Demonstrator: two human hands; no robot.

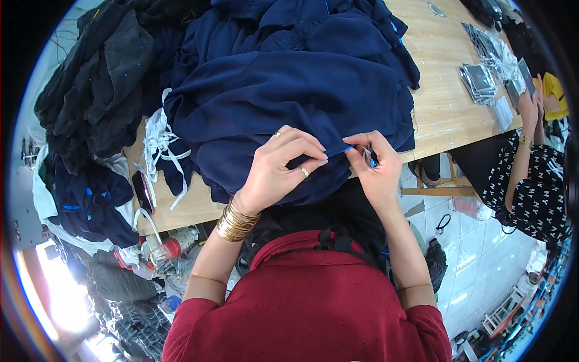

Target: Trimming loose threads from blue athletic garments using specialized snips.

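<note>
A navy blue garment [289,90] lies bunched in a heap on the table in front of me. My left hand [274,166] is closed, thumb and fingers pinching a fold of its near edge. Just to the right, my right hand [377,172] pinches the same cloth where a small bright blue strip [348,148] shows at the fingertips. Inside that hand's curled fingers sits a small blue and metallic tool [372,160], mostly hidden; its kind is unclear. Between the two hands the cloth edge is stretched a short way.
Black garments [96,90] are heaped at the left. White cords [160,142] lie in a tangle beside the navy pile. Flat packets [478,83] rest on the wooden table [443,114] at the right, where another person's hands [529,111] hold a dark flat piece.
</note>
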